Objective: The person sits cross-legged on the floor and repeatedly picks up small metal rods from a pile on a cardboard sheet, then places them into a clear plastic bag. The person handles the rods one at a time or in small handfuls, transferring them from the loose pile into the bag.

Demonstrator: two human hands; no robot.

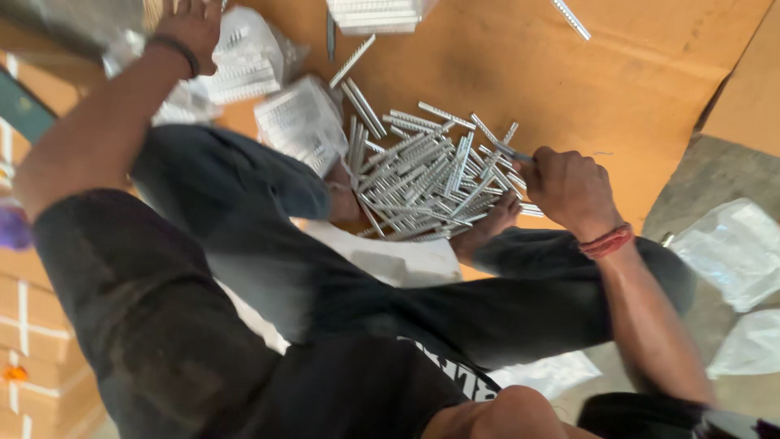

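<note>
metal strips [422, 175] heaped on cardboard [617, 73], between filled bags [301, 122] and right hand [569, 189]

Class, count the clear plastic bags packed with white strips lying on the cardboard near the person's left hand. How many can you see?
2, perhaps more hidden: one packed bag beside the left hand; another packed bag lower, next to the loose pile of strips.

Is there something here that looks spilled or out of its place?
Yes. The metal strips lie in a loose, criss-crossed heap on the cardboard sheet, while others sit packed in plastic bags. One stray strip lies apart.
</note>
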